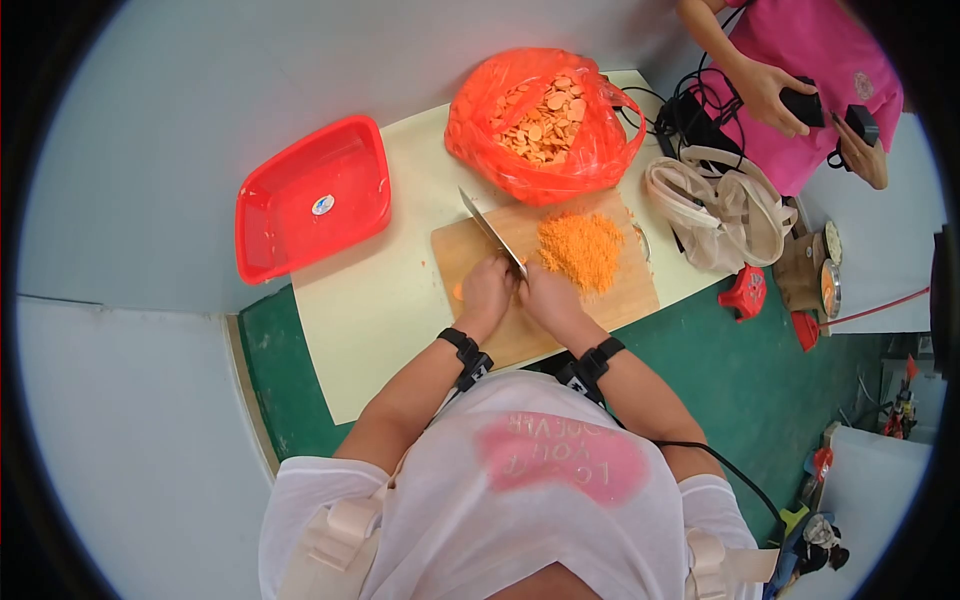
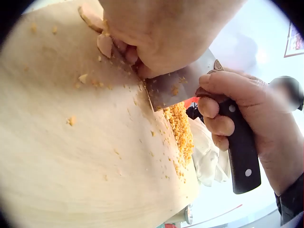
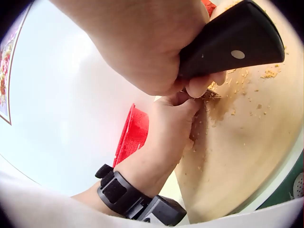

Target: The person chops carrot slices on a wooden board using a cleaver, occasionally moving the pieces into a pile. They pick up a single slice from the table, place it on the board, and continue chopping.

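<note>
Knife (image 1: 488, 228) is over the board (image 1: 455, 250), near the counter's (image 1: 330, 340) near edge; long axis runs from the right hand (image 1: 548, 295) toward the far edge, tip angled left. Right hand clamped on handle. Left hand (image 1: 485, 295) close on blade's left side, fingers curled down by slices (image 2: 104, 45); can't tell if it pinches any. Shreds (image 1: 582, 250) right of blade, nearer right hand.

At the lower centre of the head view, on the pink patch (image 1: 575, 462) of the white shirt (image 1: 510, 540), we can read YOU (upside down to us); we cannot fully read the other lettering. Upper left, the red tub's (image 1: 350, 160) sticker (image 1: 323, 205) is illegible.
</note>
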{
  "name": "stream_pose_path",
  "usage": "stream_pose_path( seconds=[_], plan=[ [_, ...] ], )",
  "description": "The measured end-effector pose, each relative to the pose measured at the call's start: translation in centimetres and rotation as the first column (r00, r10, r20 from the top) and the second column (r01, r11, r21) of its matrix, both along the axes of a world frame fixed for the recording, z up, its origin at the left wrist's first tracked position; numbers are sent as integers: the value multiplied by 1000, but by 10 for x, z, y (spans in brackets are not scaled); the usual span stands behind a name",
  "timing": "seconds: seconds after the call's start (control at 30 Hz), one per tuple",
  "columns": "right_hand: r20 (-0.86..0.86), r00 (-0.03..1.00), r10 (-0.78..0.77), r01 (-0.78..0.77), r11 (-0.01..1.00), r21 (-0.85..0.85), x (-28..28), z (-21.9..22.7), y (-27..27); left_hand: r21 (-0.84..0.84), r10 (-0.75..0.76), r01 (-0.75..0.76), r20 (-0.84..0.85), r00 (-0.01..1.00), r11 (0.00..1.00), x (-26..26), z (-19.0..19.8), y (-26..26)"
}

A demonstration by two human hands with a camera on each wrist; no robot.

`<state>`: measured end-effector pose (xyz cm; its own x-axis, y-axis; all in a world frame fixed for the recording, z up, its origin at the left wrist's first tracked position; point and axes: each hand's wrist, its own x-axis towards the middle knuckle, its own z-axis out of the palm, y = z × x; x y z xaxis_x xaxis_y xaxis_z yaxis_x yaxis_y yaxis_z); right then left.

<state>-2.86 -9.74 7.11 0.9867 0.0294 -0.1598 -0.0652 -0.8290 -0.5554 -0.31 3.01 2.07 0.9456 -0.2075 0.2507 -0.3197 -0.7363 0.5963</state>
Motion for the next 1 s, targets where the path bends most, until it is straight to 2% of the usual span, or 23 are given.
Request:
stream_pose_path(
  seconds=[0.1, 0.27, 0.43, 0.6, 0.73, 0.8, 0.87, 1.0],
  plan=[
    [42, 999, 8, -8, 1000, 15, 5, -3, -2, 43, -30, 32, -37, 999, 999, 0, -1, 4],
    [34, 999, 22, -22, 1000, 2, -4, 1, -7, -3, -11, 11, 28, 1000, 1000, 2, -18, 5],
    [-16, 1000, 13, -13, 999, -36, -2, 0, -3, -31, -18, 18, 2, 1000, 999, 3, -13, 4],
    [11, 1000, -15, 15, 1000, 27, 5, -1, -1, -11, -90, 90, 10, 996, 996, 3, -9, 8],
    [23, 1000, -6, 4, 999, 52, -6, 1, -4, -56, -53, 54, 20, 998, 997, -3, -11, 7],
    [16, 1000, 14, -15, 1000, 24, -8, 6, -5, -9, -37, 37, 23, 999, 999, 0, -10, 6],
    [22, 1000, 1, -2, 1000, 19, -6, -5, -4, -22, -48, 48, 31, 998, 999, 2, -11, 6],
    [-22, 999, -43, 43, 999, 29, 1, 9, 3, -61, -84, 88, 69, 994, 994, 2, -11, 8]
  ],
)
